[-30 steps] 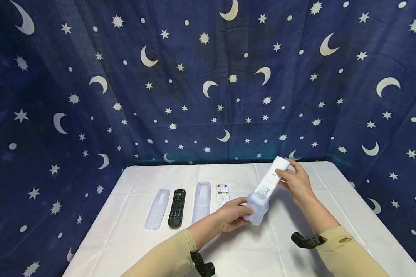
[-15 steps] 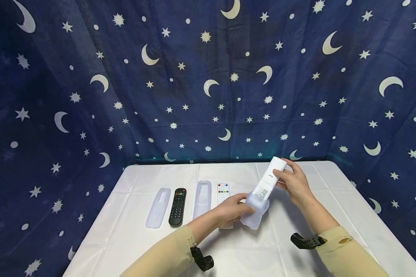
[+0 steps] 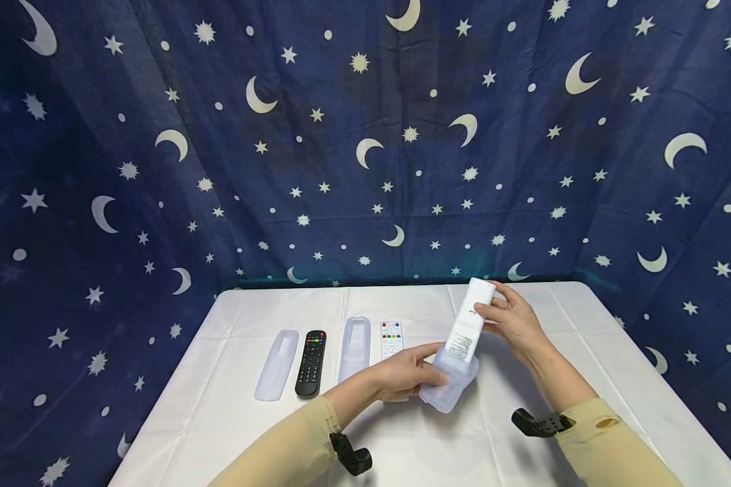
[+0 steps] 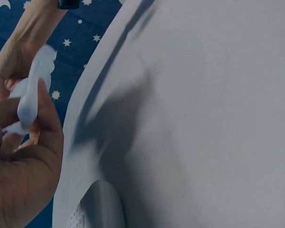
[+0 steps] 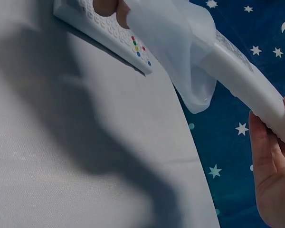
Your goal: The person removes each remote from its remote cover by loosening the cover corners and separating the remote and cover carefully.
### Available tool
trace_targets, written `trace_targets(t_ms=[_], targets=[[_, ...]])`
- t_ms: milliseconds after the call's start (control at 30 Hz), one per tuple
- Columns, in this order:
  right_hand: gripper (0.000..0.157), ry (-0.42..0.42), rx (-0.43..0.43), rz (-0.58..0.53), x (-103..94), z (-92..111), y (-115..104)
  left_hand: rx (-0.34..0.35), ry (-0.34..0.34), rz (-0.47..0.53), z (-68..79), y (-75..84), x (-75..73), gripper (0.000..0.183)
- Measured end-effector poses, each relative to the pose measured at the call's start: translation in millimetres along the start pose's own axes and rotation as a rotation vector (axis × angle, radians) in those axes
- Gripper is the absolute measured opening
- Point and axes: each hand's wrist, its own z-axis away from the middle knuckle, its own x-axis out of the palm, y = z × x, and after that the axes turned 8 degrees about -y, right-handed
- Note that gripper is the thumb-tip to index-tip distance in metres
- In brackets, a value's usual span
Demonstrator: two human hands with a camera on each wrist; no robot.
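In the head view my right hand (image 3: 514,325) grips the upper end of a white remote control (image 3: 468,323), its labelled back toward me. The lower end of the remote sits inside a translucent silicone remote cover (image 3: 461,376), whose mouth is bunched and folded outward. My left hand (image 3: 402,373) pinches that cover between thumb and fingers. Both are held tilted above the table. In the right wrist view the cover (image 5: 173,45) wraps one end of the remote (image 5: 244,78), while my fingers hold the other end. How deep the remote reaches inside is hidden.
On the white table (image 3: 231,433), left of my hands, lie a cover (image 3: 277,366), a black remote (image 3: 311,365), another cover (image 3: 356,346) and a white remote (image 3: 392,339). My left forearm partly hides the last two. A star-patterned cloth (image 3: 341,169) hangs behind.
The held remote and its cover have shifted slightly left and down, and the remote stands a little steeper. Both hands keep their hold. The things lying on the table have not moved.
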Motion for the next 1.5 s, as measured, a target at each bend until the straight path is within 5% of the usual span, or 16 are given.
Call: trace_targets(t_ms=[167,367,467,667,800,1200,1500], targets=[[0.08,-0.019,-0.006,-0.006,0.7,0.3,-1.2,-0.032,-0.109,0.018,4.2,3.5,-2.5,0.079],[0.079,-0.007,-0.001,-0.026,1.5,0.2,-2.4,-0.043,-0.124,0.027,5.2,3.0,-2.1,0.087],[0.076,0.006,0.006,-0.036,0.4,-0.1,-1.2,-0.05,-0.069,-0.004,3.3,2.6,1.6,0.082],[0.075,0.024,-0.007,-0.058,0.0,2.2,-1.2,-0.101,0.15,-0.09,-0.3,2.1,9.5,0.036],[0.079,0.009,-0.002,-0.051,3.5,2.3,-1.1,-0.109,0.207,-0.101,-0.7,-0.2,8.7,0.028],[0.081,0.024,-0.004,-0.022,6.5,-0.5,-3.4,-0.073,-0.002,-0.057,4.7,-1.8,-3.8,0.046],[0.08,0.018,-0.003,-0.027,7.1,0.5,-0.3,-0.08,-0.013,-0.047,5.1,-3.0,-4.0,0.057]])
